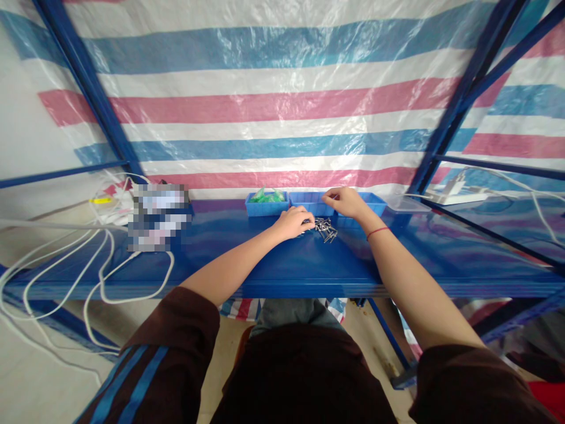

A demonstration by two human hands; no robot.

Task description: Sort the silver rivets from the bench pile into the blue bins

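Striped plastic sheeting [282, 109] in red, white and blue hangs behind a glossy blue metal table [282, 268]; blue frame posts lean at either side. Left end: loose white cables [106, 282] trailing over the edge, beside a blurred-out patch. Right end: a white power strip [457, 191] with leads, and nearer the middle a flat clear plastic piece [408, 204].

Along the back, a small blue bin [266, 208] holding green pieces [270, 195]. Just right of it, more blue bin wall [304, 203], partly behind the right hand; one bin or two, cannot tell.

Small silver metal pieces [325, 231], slender, lie in a loose heap on the table in front of the bins, between the forearms.

Left hand [295, 223]: palm down at the heap's left side, fingers curled over the pieces there; cannot tell whether any are gripped. Right hand [345, 202]: raised at the bin wall behind the heap, fingers bent in toward the thumb; too small to tell whether they pinch anything. Thin red band [378, 233] on the right wrist. Dark sleeves on both arms, blue stripes on the left.
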